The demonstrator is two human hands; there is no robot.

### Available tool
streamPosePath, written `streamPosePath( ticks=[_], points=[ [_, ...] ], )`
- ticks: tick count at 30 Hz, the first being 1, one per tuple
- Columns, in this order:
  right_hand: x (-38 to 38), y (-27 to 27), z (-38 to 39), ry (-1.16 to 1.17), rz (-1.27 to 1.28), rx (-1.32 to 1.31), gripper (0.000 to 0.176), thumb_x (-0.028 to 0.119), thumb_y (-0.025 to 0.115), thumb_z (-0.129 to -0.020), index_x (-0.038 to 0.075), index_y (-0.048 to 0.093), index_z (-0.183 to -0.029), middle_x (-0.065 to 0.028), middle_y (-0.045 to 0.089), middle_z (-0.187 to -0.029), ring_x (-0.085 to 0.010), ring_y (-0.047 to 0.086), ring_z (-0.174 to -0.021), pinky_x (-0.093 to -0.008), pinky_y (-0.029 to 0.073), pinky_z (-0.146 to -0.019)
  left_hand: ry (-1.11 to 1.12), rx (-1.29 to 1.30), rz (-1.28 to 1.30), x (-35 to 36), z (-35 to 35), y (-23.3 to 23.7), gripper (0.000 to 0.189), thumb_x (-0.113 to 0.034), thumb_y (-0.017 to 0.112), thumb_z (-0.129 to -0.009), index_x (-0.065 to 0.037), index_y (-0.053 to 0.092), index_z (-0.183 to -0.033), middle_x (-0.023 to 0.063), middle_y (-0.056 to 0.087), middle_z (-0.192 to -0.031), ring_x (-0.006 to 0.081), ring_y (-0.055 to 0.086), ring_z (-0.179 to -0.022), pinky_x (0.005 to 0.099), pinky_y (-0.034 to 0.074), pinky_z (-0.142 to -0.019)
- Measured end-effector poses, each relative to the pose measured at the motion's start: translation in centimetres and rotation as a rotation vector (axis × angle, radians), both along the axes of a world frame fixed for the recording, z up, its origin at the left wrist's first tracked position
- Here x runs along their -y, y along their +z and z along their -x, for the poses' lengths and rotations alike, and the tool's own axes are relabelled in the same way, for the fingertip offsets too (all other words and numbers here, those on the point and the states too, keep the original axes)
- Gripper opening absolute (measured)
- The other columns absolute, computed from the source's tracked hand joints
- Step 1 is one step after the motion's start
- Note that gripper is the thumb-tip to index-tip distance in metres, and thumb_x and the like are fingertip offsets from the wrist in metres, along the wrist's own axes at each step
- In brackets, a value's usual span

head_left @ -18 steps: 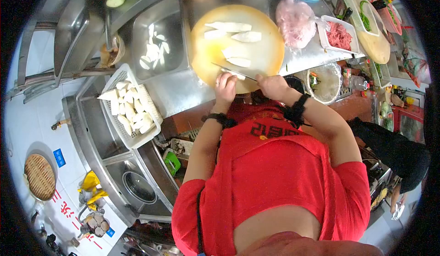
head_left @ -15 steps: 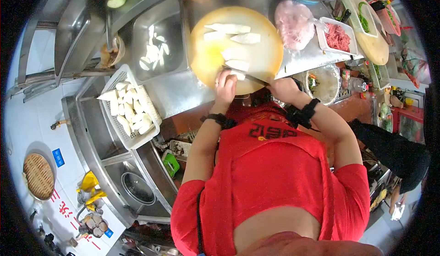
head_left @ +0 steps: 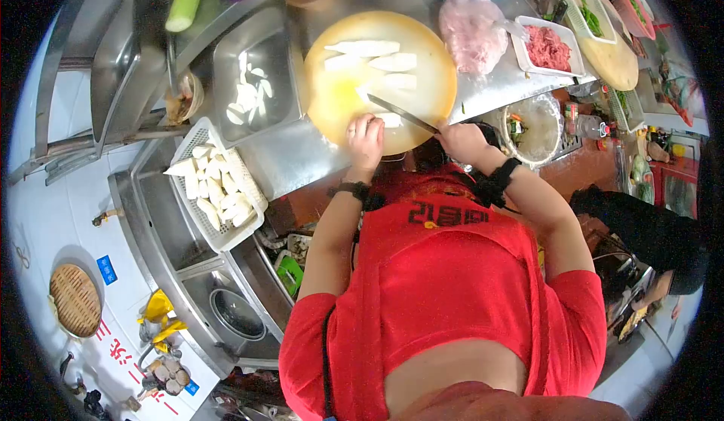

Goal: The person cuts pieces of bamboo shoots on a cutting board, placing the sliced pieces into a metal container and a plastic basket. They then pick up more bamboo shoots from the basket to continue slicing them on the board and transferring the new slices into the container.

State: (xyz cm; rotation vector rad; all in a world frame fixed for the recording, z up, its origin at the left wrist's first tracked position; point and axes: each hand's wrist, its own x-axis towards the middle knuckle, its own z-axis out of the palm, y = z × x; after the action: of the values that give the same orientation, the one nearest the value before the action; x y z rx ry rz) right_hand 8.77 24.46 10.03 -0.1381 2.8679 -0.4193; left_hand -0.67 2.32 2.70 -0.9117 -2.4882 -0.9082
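Note:
My right hand (head_left: 462, 142) is closed round the handle of a knife (head_left: 403, 113), its blade slanting up and left over the round chopping board (head_left: 324, 123). Close to the blade, the fingers of my left hand (head_left: 366, 139) are bent together on the near edge of the board, against a white peeled vegetable piece (head_left: 391, 119). Whether they grip or only press it, I cannot make out. Beyond the blade lie several more long white vegetable pieces (head_left: 394, 62).
Left of the board, a metal tray (head_left: 283, 104) holds white slices. A white basket (head_left: 258, 187) of peeled pieces stands by the sink (head_left: 177, 225). On the right are bagged pink meat (head_left: 473, 35), a tray of minced meat (head_left: 549, 48) and a bin (head_left: 534, 138). Another person's arm (head_left: 652, 289) shows far right.
The knife blade has moved away from me and is now apart from my left fingers. A white piece beyond it sits farther up the board. The other person's arm has shifted.

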Motion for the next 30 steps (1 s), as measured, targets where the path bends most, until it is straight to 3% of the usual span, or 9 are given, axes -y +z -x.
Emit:
streamPosePath(
  ticks=[6, 10, 18, 23, 25, 26, 30],
  points=[
    [-0.8, 2.1, 0.4, 0.041, -0.062, 0.036, 0.017, 0.018, 0.046, -0.085, 0.003, 0.051, -0.089, -0.0141, 0.061, -0.062, -0.0298, 0.062, -0.056, -0.0405, 0.049, -0.048, -0.01, -0.052, -0.009, 0.1, 0.0, -0.1, 0.012, -0.009, 0.065, -0.076, -0.009, 0.06, -0.087, 0.0073, 0.054, -0.093, 0.0283, 0.052, -0.088, 0.0389, 0.041, -0.08],
    [0.6, -0.3, 0.7, 0.077, -0.135, 0.044, 0.015, 0.015, 0.047, -0.081, 0.003, 0.051, -0.089, -0.013, 0.062, -0.063, -0.029, 0.062, -0.055, -0.0389, 0.048, -0.045, 0.011, -0.057, 0.016, -0.1, -0.3, -0.2, 0.013, -0.008, 0.065, -0.075, -0.008, 0.06, -0.087, 0.0078, 0.054, -0.092, 0.028, 0.052, -0.088, 0.0388, 0.042, -0.081],
    [0.0, 3.8, 0.7, 0.045, -0.049, 0.076, 0.018, 0.019, 0.046, -0.085, 0.003, 0.052, -0.089, -0.0134, 0.063, -0.066, -0.03, 0.063, -0.06, -0.0407, 0.05, -0.051, 0.001, -0.071, -0.042, 0.0, 0.1, -0.6, 0.012, -0.007, 0.065, -0.074, -0.008, 0.059, -0.085, 0.0078, 0.055, -0.093, 0.0274, 0.052, -0.088, 0.0365, 0.041, -0.079],
    [1.3, -0.5, 1.7, 0.052, -0.1, 0.015, 0.02, 0.022, 0.046, -0.086, 0.004, 0.055, -0.083, -0.0138, 0.063, -0.068, -0.0297, 0.064, -0.061, -0.0409, 0.05, -0.052, 0.006, -0.082, -0.019, -0.1, 0.2, -0.8, 0.013, -0.007, 0.065, -0.073, -0.008, 0.059, -0.084, 0.0078, 0.055, -0.093, 0.0277, 0.052, -0.087, 0.037, 0.041, -0.079],
    [1.0, -0.9, 2.0, 0.105, -0.106, -0.09, 0.025, 0.029, 0.048, -0.089, 0.005, 0.051, -0.086, -0.0101, 0.059, -0.056, -0.0268, 0.06, -0.05, -0.0386, 0.047, -0.042, 0.001, -0.071, -0.036, -0.1, 0.1, -0.6, 0.014, -0.006, 0.065, -0.074, -0.007, 0.057, -0.085, 0.0082, 0.054, -0.091, 0.0284, 0.052, -0.088, 0.0385, 0.041, -0.081],
    [0.5, -0.9, 1.8, 0.104, -0.075, -0.07, 0.025, 0.029, 0.047, -0.089, 0.004, 0.05, -0.087, -0.0106, 0.059, -0.056, -0.028, 0.06, -0.05, -0.0398, 0.047, -0.043, 0.001, -0.077, -0.037, -0.1, 0.2, -0.6, 0.014, -0.006, 0.065, -0.074, -0.007, 0.057, -0.085, 0.0082, 0.054, -0.091, 0.0284, 0.052, -0.088, 0.0385, 0.041, -0.081],
    [0.7, 3.3, 1.1, 0.047, -0.034, 0.088, 0.022, 0.023, 0.044, -0.088, 0.003, 0.051, -0.093, -0.0155, 0.061, -0.064, -0.0323, 0.062, -0.058, -0.0436, 0.049, -0.052, 0.011, -0.089, -0.043, -0.2, 0.1, -0.3, 0.014, -0.006, 0.065, -0.073, -0.007, 0.057, -0.085, 0.0082, 0.054, -0.09, 0.0288, 0.052, -0.087, 0.0386, 0.041, -0.081]
  ],
)
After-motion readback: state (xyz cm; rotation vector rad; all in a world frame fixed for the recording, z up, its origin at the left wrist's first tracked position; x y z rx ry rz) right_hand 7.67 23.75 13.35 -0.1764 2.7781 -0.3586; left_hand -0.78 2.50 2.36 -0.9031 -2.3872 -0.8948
